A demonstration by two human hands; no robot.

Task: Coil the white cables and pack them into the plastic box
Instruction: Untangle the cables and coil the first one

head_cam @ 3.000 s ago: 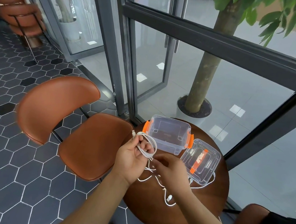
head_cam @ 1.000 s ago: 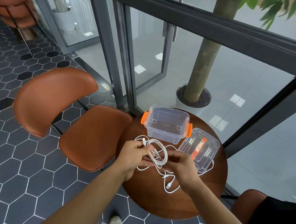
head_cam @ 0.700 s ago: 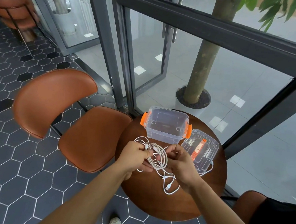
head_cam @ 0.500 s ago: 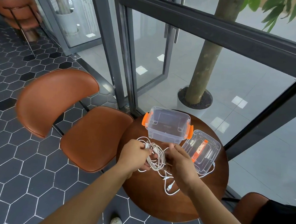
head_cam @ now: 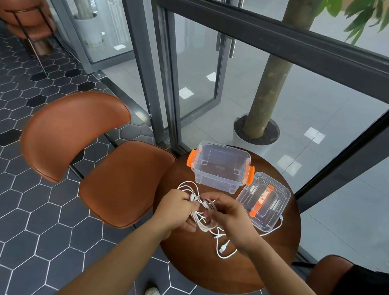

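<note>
Cables sat bunched over the desk, left hand and right hand fingers gripping them. Light, floppy, springy: pinch across all loops. Box empty.

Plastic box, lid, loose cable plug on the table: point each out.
plastic box (head_cam: 216, 182): head view, clear front wall.
lid (head_cam: 262, 200): head view, orange handle strip.
cable plug (head_cam: 222, 248): head view, connector at the loose end.

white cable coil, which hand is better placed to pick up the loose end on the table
Likely the right hand: the loose end lies beside its wrist, while the left hand grips the coil.
</note>
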